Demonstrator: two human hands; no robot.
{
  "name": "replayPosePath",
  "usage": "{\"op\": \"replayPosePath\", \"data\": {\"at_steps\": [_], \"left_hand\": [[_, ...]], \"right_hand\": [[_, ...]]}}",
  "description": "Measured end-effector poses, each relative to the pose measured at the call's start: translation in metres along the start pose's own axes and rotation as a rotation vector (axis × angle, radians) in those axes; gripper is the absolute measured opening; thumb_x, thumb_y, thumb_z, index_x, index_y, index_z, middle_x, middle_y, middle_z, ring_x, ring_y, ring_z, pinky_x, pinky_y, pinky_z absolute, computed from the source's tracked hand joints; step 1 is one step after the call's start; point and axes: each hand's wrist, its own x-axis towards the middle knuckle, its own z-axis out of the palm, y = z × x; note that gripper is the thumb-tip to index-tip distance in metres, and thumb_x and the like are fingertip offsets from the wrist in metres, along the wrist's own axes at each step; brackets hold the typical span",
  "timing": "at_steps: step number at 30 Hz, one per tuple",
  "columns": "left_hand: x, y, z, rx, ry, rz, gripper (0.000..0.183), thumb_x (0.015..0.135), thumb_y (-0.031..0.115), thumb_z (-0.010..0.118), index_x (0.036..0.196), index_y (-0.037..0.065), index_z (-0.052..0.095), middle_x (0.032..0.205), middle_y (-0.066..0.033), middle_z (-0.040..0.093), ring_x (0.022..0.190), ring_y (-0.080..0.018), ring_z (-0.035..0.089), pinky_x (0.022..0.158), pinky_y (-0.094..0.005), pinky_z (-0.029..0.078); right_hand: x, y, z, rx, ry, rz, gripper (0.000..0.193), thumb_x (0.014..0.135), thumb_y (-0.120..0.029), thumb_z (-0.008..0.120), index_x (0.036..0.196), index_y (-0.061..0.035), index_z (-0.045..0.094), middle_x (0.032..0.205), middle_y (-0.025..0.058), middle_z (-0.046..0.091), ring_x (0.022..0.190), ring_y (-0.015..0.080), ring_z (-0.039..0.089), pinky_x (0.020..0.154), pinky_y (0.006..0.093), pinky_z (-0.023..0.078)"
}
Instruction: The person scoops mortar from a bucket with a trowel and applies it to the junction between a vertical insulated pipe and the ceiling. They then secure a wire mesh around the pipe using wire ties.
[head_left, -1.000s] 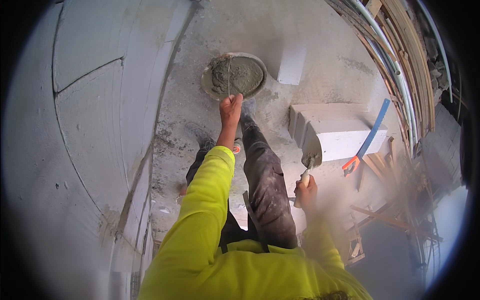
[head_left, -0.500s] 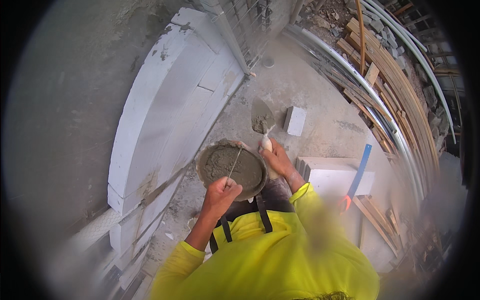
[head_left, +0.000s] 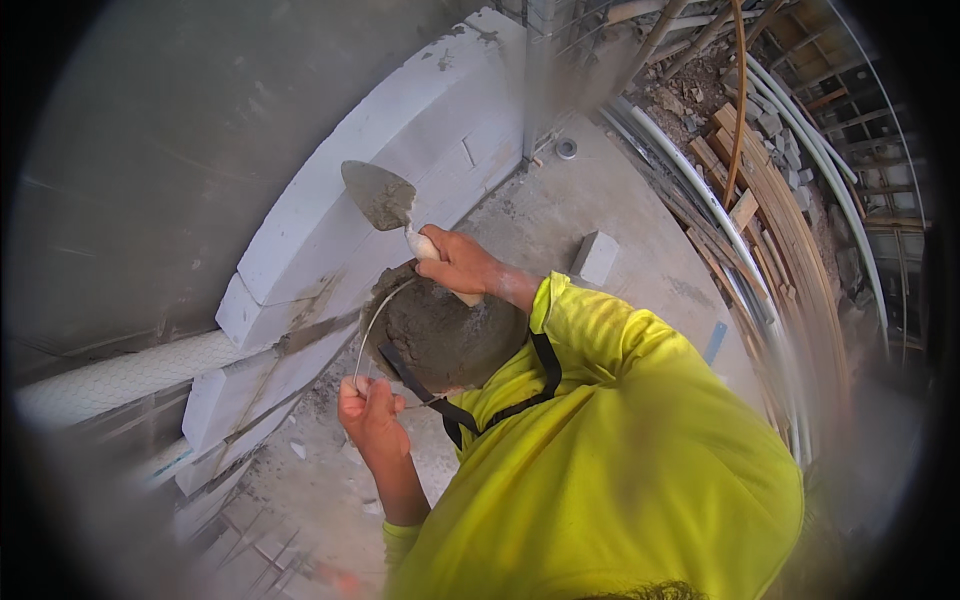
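My right hand (head_left: 465, 265) is closed round the pale handle of a trowel (head_left: 380, 195). The trowel's grey blade points to the upper left, in front of the white block wall (head_left: 345, 185); whether a layer of mortar lies on it is hard to tell. Below that hand is a round bucket (head_left: 374, 300) of wet grey mortar (head_left: 445, 335), close against my body. My left hand (head_left: 375, 415) is closed on the bucket's thin wire handle, which arches over the bucket's left side. A black strap from my clothing hangs across the mortar.
A loose white block (head_left: 597, 257) lies on the concrete floor (head_left: 650, 300) to the right. Beyond it are long timber boards (head_left: 800, 240) and pale pipes (head_left: 700, 180). A blue saw blade (head_left: 715, 342) shows beside my sleeve. Wire mesh (head_left: 130, 380) runs along the wall's lower left.
My right hand has swung the trowel up and left, from over the floor to the wall. The bucket, with my left hand on its handle, has shifted left and tilted. My body has turned left.
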Motion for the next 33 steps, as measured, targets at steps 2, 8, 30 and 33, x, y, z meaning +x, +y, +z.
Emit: {"op": "replayPosePath", "data": {"at_steps": [2, 8, 30, 33], "left_hand": [[0.024, -0.043, -0.023, 0.112, 0.121, 0.238, 0.026, 0.084, -0.01, 0.06, 0.082, 0.011, 0.043, 0.082, -0.0015, 0.05, 0.066, -0.0088, 0.046, 0.06, -0.025, 0.042], [0.054, -0.112, -0.024, -0.102, 0.309, -0.207, 0.026, 0.085, -0.004, 0.055, 0.109, 0.003, 0.051, 0.113, -0.0095, 0.057, 0.104, -0.02, 0.058, 0.087, -0.0371, 0.052], [0.08, -0.129, 0.027, -0.183, -0.046, -0.214, 0.044, 0.08, -0.007, 0.051, 0.122, 0.0, 0.062, 0.103, -0.0019, 0.065, 0.088, -0.0107, 0.062, 0.078, -0.0267, 0.051], [0.085, -0.114, 0.042, -0.083, -0.02, -0.254, 0.039, 0.081, -0.005, 0.052, 0.117, 0.001, 0.064, 0.094, -0.0022, 0.065, 0.076, -0.0123, 0.063, 0.065, -0.0296, 0.055]], "right_hand": [[0.007, -0.002, -0.001, -0.014, -0.011, -0.007, 0.037, 0.081, -0.031, 0.063, 0.101, -0.002, 0.053, 0.085, 0.0227, 0.065, 0.083, 0.0423, 0.065, 0.075, 0.0487, 0.049], [0.017, 0.01, -0.007, -0.034, 0.089, 0.002, 0.034, 0.083, -0.028, 0.065, 0.102, -0.003, 0.055, 0.082, 0.0161, 0.064, 0.076, 0.0294, 0.063, 0.07, 0.0408, 0.049], [-0.071, 0.025, -0.092, -0.895, -0.277, 0.052, 0.039, 0.093, -0.028, 0.059, 0.121, -0.0034, 0.048, 0.106, 0.0255, 0.066, 0.096, 0.0439, 0.065, 0.083, 0.0512, 0.052], [-0.058, 0.028, -0.081, -0.96, -0.304, 0.069, 0.038, 0.095, -0.03, 0.058, 0.121, -0.0035, 0.049, 0.105, 0.0259, 0.066, 0.097, 0.0439, 0.065, 0.085, 0.0511, 0.051]]}}
